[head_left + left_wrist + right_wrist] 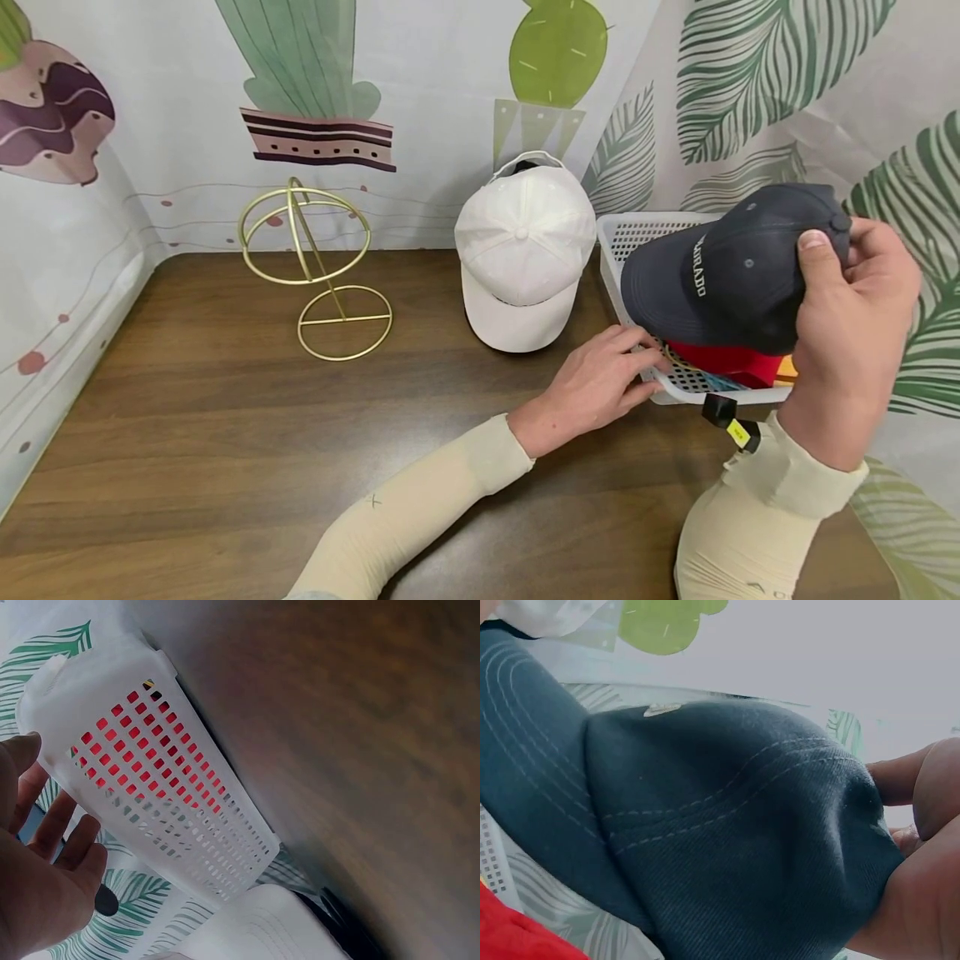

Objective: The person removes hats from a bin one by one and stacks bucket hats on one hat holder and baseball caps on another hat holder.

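Note:
My right hand (862,308) grips a dark navy baseball cap (738,267) by its back edge, thumb on the outside. The cap is over the white plastic basket (678,393), brim toward the left, pale lettering on its front; in the right wrist view the cap (735,825) fills most of the picture. My left hand (600,375) is at the basket's near left corner, fingertips right at the rim and fingers loosely bent. Beneath the navy cap, part of a red item (727,360) shows inside the basket.
A white cap (522,242) sits upright just left of the basket, brim toward me. Farther left on the wooden table (225,442) stands a gold wire stand (330,292) with a round top and ring base. Patterned cloth (435,67) hangs behind and at both sides.

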